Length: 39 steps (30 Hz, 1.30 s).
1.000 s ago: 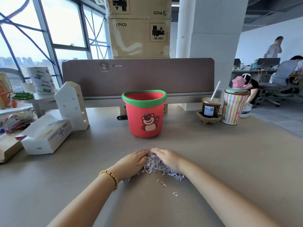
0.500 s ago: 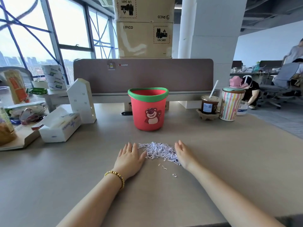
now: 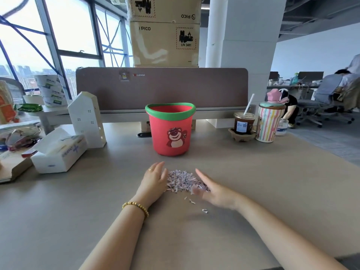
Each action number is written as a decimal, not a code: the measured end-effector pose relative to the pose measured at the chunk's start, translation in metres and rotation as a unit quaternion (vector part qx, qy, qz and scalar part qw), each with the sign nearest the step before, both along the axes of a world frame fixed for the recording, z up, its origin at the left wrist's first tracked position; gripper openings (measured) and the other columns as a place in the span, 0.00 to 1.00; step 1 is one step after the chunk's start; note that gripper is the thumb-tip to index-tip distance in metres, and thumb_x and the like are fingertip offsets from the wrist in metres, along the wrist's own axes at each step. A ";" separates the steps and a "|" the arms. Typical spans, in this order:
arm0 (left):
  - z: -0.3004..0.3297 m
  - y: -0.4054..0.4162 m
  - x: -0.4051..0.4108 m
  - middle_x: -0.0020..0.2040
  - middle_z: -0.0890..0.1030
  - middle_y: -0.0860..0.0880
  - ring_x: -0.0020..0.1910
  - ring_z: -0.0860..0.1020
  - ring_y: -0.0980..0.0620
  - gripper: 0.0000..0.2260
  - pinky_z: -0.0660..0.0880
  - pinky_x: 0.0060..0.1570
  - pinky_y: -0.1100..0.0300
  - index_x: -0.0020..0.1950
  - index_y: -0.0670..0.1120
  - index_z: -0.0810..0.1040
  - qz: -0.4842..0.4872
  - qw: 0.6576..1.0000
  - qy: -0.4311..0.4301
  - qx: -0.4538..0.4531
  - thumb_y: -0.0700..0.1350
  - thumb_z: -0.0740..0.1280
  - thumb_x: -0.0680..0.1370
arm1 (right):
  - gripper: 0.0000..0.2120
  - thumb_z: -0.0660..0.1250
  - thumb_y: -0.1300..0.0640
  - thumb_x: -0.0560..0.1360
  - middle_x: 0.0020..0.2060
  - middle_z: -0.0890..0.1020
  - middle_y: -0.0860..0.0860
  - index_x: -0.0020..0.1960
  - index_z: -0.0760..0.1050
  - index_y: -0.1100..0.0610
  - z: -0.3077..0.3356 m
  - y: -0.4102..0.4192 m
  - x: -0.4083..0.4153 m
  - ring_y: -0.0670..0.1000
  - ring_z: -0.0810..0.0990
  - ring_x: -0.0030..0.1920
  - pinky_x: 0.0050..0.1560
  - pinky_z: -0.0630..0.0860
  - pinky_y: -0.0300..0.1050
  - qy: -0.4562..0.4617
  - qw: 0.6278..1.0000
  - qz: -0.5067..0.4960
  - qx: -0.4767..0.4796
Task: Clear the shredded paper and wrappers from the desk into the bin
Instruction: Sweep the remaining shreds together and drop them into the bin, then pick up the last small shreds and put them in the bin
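A small heap of white shredded paper (image 3: pixel 182 181) lies on the grey desk (image 3: pixel 272 191) in front of me. My left hand (image 3: pixel 154 181) lies flat against the heap's left side, fingers straight. On the heap's right side my right hand (image 3: pixel 212 189) stands on its edge with straight fingers, slightly blurred. A few loose shreds (image 3: pixel 204 210) lie nearer to me. The red bin (image 3: pixel 170 129) with a green rim and a bear picture stands upright just beyond the heap.
A white tissue box (image 3: pixel 58 152) and a white house-shaped holder (image 3: pixel 87 118) stand at the left, with wrappers and clutter (image 3: pixel 17 137) at the far left. An iced coffee cup (image 3: pixel 244 123) and a striped tumbler (image 3: pixel 269 121) stand at the right. A partition (image 3: pixel 161 88) closes the back.
From lying cupped over the heap, both hands spread apart to its two sides, then closed in against it again. The view shifted a little.
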<state>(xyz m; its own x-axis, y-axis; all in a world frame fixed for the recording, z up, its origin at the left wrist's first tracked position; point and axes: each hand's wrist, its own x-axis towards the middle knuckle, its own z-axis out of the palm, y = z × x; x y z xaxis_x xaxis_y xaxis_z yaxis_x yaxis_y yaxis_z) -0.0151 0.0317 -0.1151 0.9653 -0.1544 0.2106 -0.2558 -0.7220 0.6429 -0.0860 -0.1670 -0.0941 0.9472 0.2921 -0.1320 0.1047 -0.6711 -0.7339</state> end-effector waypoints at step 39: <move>-0.003 -0.020 -0.011 0.53 0.76 0.42 0.53 0.76 0.43 0.11 0.72 0.53 0.56 0.55 0.42 0.76 -0.081 0.990 -0.063 0.093 0.46 0.60 0.79 | 0.09 0.61 0.60 0.77 0.50 0.75 0.56 0.52 0.77 0.61 -0.023 0.020 0.039 0.57 0.75 0.50 0.48 0.71 0.49 -0.217 0.963 -0.119 -0.106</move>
<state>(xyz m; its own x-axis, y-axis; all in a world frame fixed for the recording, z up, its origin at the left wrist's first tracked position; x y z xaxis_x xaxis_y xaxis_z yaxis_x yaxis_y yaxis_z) -0.0260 0.0114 -0.1180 0.8931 -0.3516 0.2805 -0.4465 -0.7683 0.4586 -0.0471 -0.1467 -0.1167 0.9636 0.0697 0.2581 0.1947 -0.8444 -0.4990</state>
